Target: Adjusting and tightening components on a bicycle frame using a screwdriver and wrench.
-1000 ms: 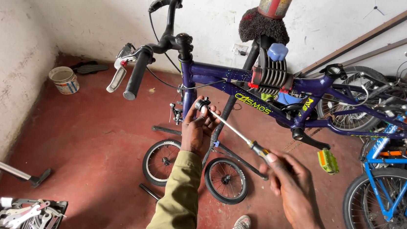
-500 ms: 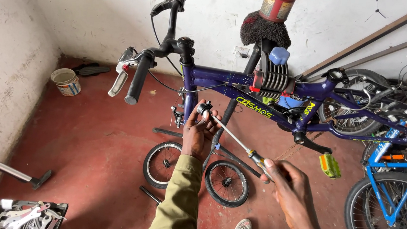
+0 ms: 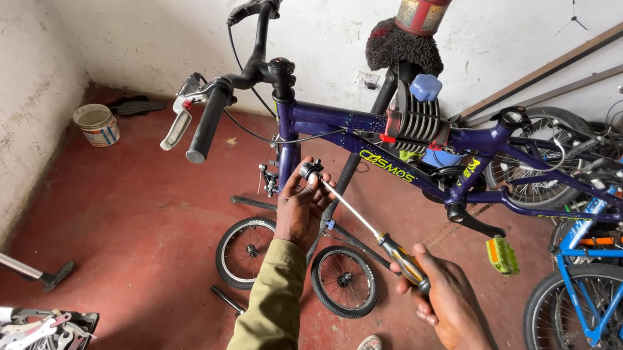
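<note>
A dark blue bicycle [image 3: 345, 129] hangs clamped in a repair stand, its wheels off. My left hand [image 3: 303, 204] reaches up under the frame's front end and pinches a small black metal part [image 3: 310, 170] near the front brake. My right hand [image 3: 445, 299] grips the yellow and black handle of a long screwdriver [image 3: 367, 225]. The shaft slants up to the left and its tip meets the small part at my left fingers. Both sleeves are olive green.
Two small wheels [image 3: 245, 250] lie on the red floor below my arms. A bright blue bicycle [image 3: 621, 247] stands at the right. A paint tin [image 3: 98, 125] sits near the left wall, a floor pump [image 3: 3, 261] and a tool tray [image 3: 35, 329] at bottom left.
My hands and the screwdriver hold about the same pose on the small part. The view has shifted slightly.
</note>
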